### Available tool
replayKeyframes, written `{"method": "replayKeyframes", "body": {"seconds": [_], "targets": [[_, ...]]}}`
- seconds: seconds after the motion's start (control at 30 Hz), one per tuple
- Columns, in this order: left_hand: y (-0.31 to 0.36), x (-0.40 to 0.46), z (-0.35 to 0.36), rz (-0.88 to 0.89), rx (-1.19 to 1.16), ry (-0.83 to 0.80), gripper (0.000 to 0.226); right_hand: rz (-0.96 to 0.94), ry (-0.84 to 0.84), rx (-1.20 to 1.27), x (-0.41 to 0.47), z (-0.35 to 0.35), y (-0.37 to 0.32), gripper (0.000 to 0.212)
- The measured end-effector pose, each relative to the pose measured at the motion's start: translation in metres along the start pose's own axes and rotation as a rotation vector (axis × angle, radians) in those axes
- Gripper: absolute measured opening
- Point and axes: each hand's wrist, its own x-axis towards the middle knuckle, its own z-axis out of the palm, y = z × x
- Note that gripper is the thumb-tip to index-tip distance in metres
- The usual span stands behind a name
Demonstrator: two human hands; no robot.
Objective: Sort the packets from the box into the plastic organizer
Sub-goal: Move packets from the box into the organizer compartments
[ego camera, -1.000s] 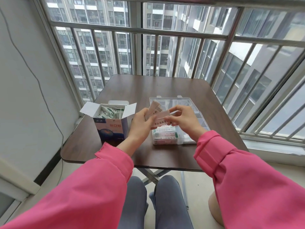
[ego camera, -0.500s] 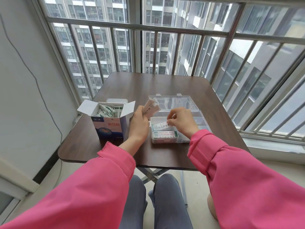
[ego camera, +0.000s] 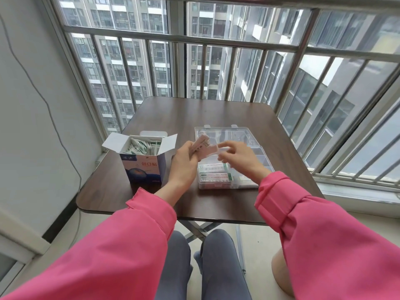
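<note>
Where the dark wood-grain tabletop (ego camera: pixel 216 113) fills the balcony corner, a clear plastic organizer (ego camera: pixel 257 148) lies flat with its lid open, and flat paper packets (ego camera: pixel 214 173) are stacked in its near-left compartments. To its left stands a blue-and-white cardboard box (ego camera: pixel 144 167), flaps open, with thin packets crammed upright inside. The left hand (ego camera: pixel 184 164), in a pink sleeve, is raised and grips a small fan of packets (ego camera: pixel 202 146). The right hand (ego camera: pixel 240 158) hovers over the organizer, fingertips pinching a white packet (ego camera: pixel 224 150). Its blurred fingers hide the compartments beneath.
</note>
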Motion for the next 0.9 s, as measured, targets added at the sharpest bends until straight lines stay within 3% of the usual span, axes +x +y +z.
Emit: {"method": "replayKeyframes", "body": {"seconds": [0.1,0.27,0.37,0.53,0.8,0.9], "targets": [[0.002,-0.001,0.002,0.022,-0.036,-0.029,0.007,0.198,-0.117,0.529,-0.007,-0.006,-0.011,0.021],[0.014,-0.005,0.006,0.025,-0.060,-0.075,0.010,0.164,-0.031,0.666,-0.004,-0.005,-0.008,0.024],[0.017,-0.003,0.007,-0.012,-0.031,0.002,0.018,0.120,-0.006,0.584,-0.002,-0.007,-0.005,0.012],[0.011,0.004,0.005,-0.035,0.070,0.046,0.018,0.132,0.093,0.418,0.000,-0.009,0.002,0.014],[0.003,0.009,0.004,-0.072,0.059,0.057,0.019,0.008,0.174,-0.190,0.008,0.016,0.001,0.016],[0.000,0.011,0.004,-0.071,0.037,0.055,0.019,0.017,0.204,-0.277,0.011,0.016,-0.002,0.012]]}}
